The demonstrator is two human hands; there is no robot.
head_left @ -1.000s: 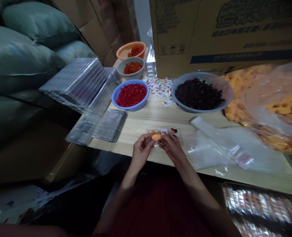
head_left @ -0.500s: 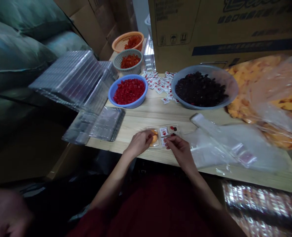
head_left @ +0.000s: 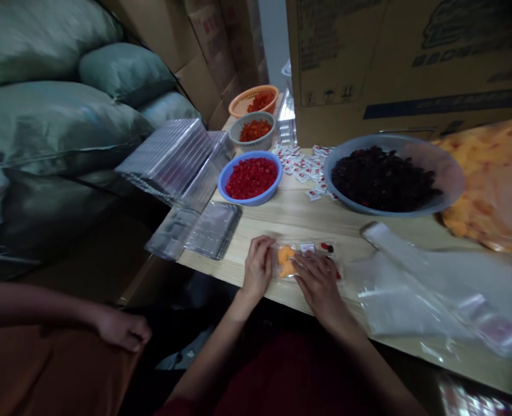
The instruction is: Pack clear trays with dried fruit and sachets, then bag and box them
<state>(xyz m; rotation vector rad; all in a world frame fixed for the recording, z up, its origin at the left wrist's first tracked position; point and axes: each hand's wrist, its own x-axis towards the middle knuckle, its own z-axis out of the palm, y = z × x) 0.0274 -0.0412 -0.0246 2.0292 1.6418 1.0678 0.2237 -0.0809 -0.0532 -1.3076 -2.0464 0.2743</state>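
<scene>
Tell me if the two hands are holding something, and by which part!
The left hand is at the left end of the clear tray, and the right hand is over its middle. Whether either really grips it can't be told.

Left hand (head_left: 258,267) beside clear tray (head_left: 318,244); right hand (head_left: 321,283) over tray; orange pieces (head_left: 285,261) between.

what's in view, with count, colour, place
table: one, pale, centre
tray: one, clear, centre front
orange pieces: several, in tray
sachets: many, white-red, table, tray
bowls: two, bluish, table
red bits: many, smaller bowl
dark bits: many, larger bowl
baskets: two, orange and grey, back
stacked trays: many, clear, left
bags: several, clear, right
orange heap: one, right
boxes: several, brown, back
sacks: several, green, left
co-worker: one, orange-clad, left
left hand: one, at tray
right hand: one, over tray
</scene>
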